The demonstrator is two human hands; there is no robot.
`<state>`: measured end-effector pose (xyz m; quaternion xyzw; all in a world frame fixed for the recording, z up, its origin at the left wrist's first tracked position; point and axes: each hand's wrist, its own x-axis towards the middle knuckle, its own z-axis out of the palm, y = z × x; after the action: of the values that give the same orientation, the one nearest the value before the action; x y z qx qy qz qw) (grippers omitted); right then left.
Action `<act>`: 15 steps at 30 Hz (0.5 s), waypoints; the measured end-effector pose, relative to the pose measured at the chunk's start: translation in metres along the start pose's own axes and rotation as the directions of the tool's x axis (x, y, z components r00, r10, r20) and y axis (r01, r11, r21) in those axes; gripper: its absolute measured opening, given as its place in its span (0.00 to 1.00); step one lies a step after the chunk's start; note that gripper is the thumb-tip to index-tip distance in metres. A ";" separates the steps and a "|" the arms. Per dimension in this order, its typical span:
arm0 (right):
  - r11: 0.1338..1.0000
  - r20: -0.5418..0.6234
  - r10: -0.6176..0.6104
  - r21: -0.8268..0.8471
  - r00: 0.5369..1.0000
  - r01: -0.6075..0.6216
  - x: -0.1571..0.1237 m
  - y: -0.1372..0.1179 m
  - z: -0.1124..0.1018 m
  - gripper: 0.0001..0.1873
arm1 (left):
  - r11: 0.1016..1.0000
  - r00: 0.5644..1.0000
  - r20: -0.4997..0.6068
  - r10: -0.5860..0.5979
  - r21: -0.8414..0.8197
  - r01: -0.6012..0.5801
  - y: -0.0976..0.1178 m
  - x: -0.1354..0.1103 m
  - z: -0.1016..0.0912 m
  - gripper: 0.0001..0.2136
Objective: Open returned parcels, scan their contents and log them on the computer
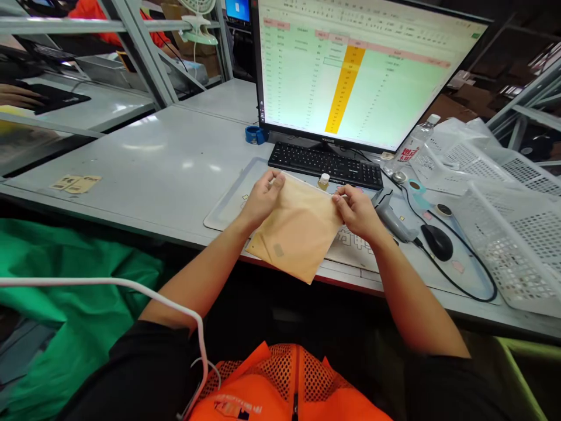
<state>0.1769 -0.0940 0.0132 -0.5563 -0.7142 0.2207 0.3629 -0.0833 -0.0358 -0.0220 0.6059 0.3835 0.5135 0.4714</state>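
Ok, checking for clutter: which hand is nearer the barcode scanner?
Right: the right hand is just beside the barcode scanner; the left hand is farther off, beyond the tan envelope.

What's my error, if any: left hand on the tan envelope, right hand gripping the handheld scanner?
The right hand isn't gripping the handheld scanner; it holds the tan envelope too, like the left hand, the scanner lying beside it. The head view shows this.

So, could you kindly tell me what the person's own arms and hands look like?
The left hand and right hand are bare, without gloves, and both forearms are uncovered. Black short sleeves show at the upper arms, under an orange mesh vest with a dark zip.
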 end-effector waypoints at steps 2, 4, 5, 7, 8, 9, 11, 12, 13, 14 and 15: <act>1.000 -0.012 0.012 0.011 1.000 -0.012 0.004 0.003 0.007 0.12 | 0.964 0.952 0.238 -0.194 -0.133 0.230 -0.011 -0.009 -0.012 0.27; 1.000 -0.012 0.012 0.018 1.000 -0.012 0.006 0.005 0.010 0.13 | 0.893 0.834 0.446 -0.327 -0.142 0.426 -0.018 -0.020 -0.022 0.31; 1.000 -0.010 0.010 0.023 1.000 -0.010 0.007 0.006 0.011 0.13 | 0.867 0.782 0.503 -0.368 -0.117 0.484 -0.019 -0.025 -0.026 0.32; 0.999 -0.006 0.009 0.038 1.000 -0.008 0.008 0.007 0.011 0.13 | 0.853 0.744 0.529 -0.409 -0.069 0.518 -0.019 -0.032 -0.030 0.30; 0.999 -0.007 0.009 0.050 1.000 -0.009 0.008 0.008 0.010 0.14 | 0.861 0.754 0.512 -0.411 -0.055 0.506 -0.017 -0.034 -0.030 0.29; 0.998 -0.011 0.008 0.064 1.000 -0.008 0.008 0.009 0.009 0.14 | 0.874 0.775 0.486 -0.403 -0.045 0.483 -0.015 -0.036 -0.030 0.28; 0.996 -0.018 0.007 0.094 1.000 -0.005 0.008 0.011 0.006 0.16 | 0.906 0.827 0.423 -0.371 -0.028 0.422 -0.012 -0.037 -0.026 0.27; 0.994 -0.021 0.008 0.110 1.000 -0.006 0.008 0.012 0.005 0.16 | 0.920 0.850 0.390 -0.353 -0.021 0.392 -0.010 -0.038 -0.024 0.26; 0.992 -0.023 0.011 0.125 1.000 -0.008 0.007 0.012 0.003 0.17 | 0.930 0.870 0.360 -0.336 -0.015 0.366 -0.009 -0.038 -0.021 0.25; 0.990 -0.024 0.015 0.140 1.000 -0.011 0.006 0.013 0.002 0.18 | 0.939 0.886 0.336 -0.320 -0.015 0.345 -0.007 -0.039 -0.019 0.24; 0.988 -0.025 0.019 0.155 1.000 -0.015 0.005 0.013 0.001 0.19 | 0.945 0.897 0.320 -0.305 -0.018 0.327 -0.006 -0.040 -0.017 0.24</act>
<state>0.1835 -0.0852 0.0050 -0.5354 -0.6853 0.2712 0.4125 -0.1071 -0.0694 -0.0374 0.5920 0.3786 0.3408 0.6246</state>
